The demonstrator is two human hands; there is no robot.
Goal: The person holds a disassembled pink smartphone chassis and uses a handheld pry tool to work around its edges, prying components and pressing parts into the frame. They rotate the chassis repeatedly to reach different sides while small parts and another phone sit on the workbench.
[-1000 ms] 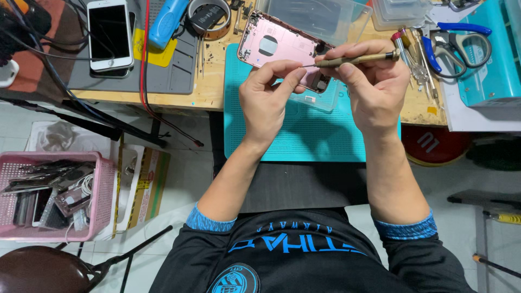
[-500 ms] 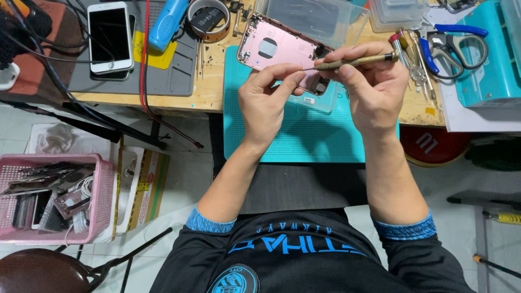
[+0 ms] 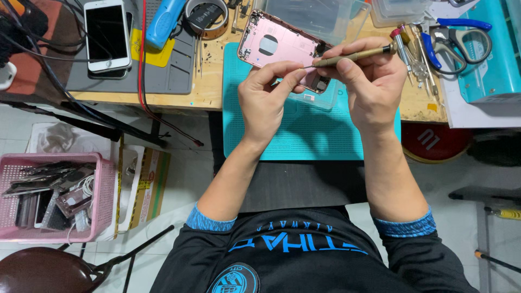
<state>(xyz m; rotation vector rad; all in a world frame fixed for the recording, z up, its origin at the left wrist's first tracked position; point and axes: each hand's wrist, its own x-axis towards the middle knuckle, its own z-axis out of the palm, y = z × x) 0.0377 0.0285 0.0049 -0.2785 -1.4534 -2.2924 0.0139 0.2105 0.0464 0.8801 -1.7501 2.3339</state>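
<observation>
My right hand (image 3: 369, 81) grips a brass-handled precision screwdriver (image 3: 355, 55), held nearly level with its tip pointing left. My left hand (image 3: 269, 97) pinches its thumb and forefinger at the screwdriver's tip; whether a small part is between them is too small to tell. Both hands hover over a teal work mat (image 3: 304, 133). Just beyond the fingers lies a pink phone rear housing (image 3: 277, 43), inside up, its near end hidden by my hands.
A white phone (image 3: 107, 33) lies on a grey mat (image 3: 173, 76) at the left, beside a blue tool (image 3: 165, 21) and a tape roll (image 3: 205, 15). Scissors (image 3: 456, 38) and spare screwdrivers (image 3: 415, 51) lie right. A pink basket (image 3: 106, 190) of parts stands on the floor.
</observation>
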